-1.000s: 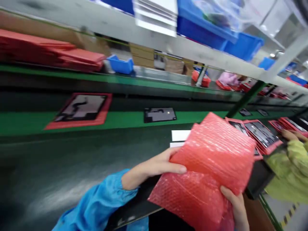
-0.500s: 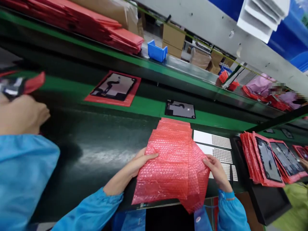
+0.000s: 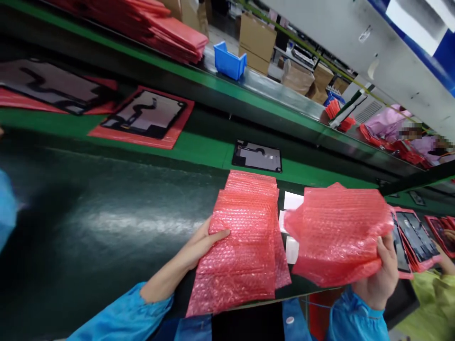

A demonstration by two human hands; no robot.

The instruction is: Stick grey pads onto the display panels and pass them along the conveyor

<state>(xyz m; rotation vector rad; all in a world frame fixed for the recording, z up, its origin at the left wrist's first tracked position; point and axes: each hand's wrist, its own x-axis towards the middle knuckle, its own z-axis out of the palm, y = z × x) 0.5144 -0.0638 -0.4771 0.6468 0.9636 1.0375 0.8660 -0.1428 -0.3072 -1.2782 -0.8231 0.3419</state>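
A stack of red bubble-wrap bags (image 3: 245, 241) lies at the table's front edge. My left hand (image 3: 201, 244) grips its left side, thumb on top and the other fingers hidden beneath. Off to the right, my right hand (image 3: 378, 274) holds up a red bubble-wrap bag (image 3: 341, 232) by its lower right part; whether it is one bag or a few I cannot tell. The raised bag covers most of some white label sheets (image 3: 292, 248) on the table. Beyond the stack, a bare screen panel (image 3: 258, 156) rests on the green strip.
Farther left, another screen panel (image 3: 145, 113) lies on a red bag, with a larger panel (image 3: 46, 85) beside it. A shelf carries a blue bin (image 3: 230, 60) and piled red bags (image 3: 170, 33). At right, bagged panels (image 3: 417, 237) stand near a co-worker's hand. A blue sleeve (image 3: 5, 208) shows at far left.
My right hand has lifted a red bag off the stack and carried it right. My left hand stays on the stack. The co-worker's hand at far left has mostly left view; a panel lies there.
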